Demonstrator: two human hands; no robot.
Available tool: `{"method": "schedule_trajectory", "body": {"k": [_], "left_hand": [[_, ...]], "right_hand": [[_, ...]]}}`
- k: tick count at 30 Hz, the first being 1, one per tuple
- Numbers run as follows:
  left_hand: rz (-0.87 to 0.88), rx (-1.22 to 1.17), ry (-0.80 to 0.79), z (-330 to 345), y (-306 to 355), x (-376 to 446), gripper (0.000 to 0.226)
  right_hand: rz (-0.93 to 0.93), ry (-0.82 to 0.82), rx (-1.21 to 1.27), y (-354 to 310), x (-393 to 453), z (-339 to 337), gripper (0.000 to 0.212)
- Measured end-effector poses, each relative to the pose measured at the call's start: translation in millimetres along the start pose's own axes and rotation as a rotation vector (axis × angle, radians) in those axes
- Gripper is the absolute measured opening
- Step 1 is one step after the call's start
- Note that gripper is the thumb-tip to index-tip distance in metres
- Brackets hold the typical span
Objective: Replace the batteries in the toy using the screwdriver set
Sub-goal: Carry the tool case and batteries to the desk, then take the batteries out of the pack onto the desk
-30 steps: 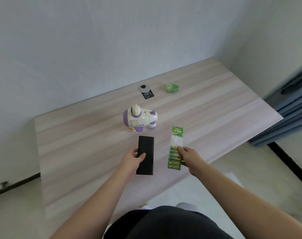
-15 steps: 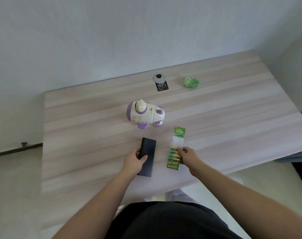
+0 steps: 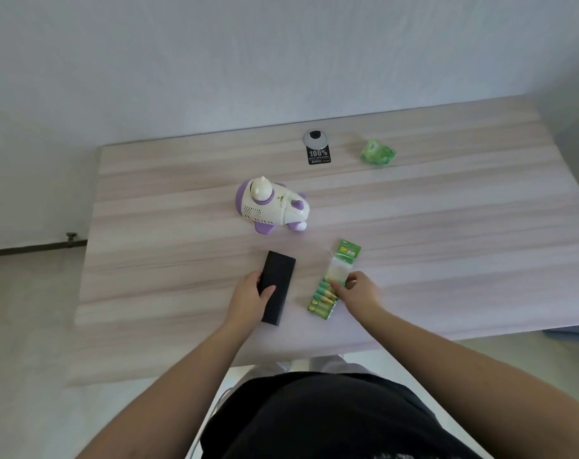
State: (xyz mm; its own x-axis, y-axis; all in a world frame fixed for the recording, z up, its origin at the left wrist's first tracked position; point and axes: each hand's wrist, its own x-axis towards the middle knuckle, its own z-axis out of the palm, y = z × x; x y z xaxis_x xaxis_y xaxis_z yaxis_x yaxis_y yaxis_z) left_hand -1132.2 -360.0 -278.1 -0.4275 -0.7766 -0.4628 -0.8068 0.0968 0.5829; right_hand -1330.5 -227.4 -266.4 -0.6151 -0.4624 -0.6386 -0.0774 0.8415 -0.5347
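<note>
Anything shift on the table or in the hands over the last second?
No visible change. The left hand still grips the black case, and the right hand still pinches the battery pack. The toy, tag and green object lie where they did; only the camera moved.

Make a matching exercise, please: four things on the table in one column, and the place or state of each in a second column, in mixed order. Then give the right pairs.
Column 1
1. black case
2. battery pack
3. toy
4. green crumpled wrapper

Column 2
A. lies far back on the table, to the right, untouched
B. held by the left hand
C. stands in the middle of the table, untouched
D. touched by the fingers of the right hand

Pairs: 1-B, 2-D, 3-C, 4-A
</note>
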Motion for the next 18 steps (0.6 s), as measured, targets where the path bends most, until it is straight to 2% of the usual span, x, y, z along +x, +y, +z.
{"method": "schedule_trajectory", "body": {"k": [4, 7, 11, 14, 18], "left_hand": [[0.016, -0.019, 0.037, 7, 2, -2, 0.036], [0.034, -0.041, 0.050, 9, 4, -4, 0.032], [0.241, 0.031, 0.183, 17, 14, -15, 0.038], [0.426, 0.096, 0.081, 32, 28, -24, 0.038], [0.422, 0.170, -0.130, 48, 49, -22, 0.051]], "right_hand": [[0.017, 0.036, 0.042, 1, 1, -4, 0.039], [0.046, 0.059, 0.135, 3, 1, -7, 0.035], [-0.014, 0.063, 0.137, 11, -2, -9, 0.022], [-0.111, 0.055, 0.085, 17, -5, -9, 0.020], [-0.225, 0.054, -0.058, 21, -8, -7, 0.020]]}}
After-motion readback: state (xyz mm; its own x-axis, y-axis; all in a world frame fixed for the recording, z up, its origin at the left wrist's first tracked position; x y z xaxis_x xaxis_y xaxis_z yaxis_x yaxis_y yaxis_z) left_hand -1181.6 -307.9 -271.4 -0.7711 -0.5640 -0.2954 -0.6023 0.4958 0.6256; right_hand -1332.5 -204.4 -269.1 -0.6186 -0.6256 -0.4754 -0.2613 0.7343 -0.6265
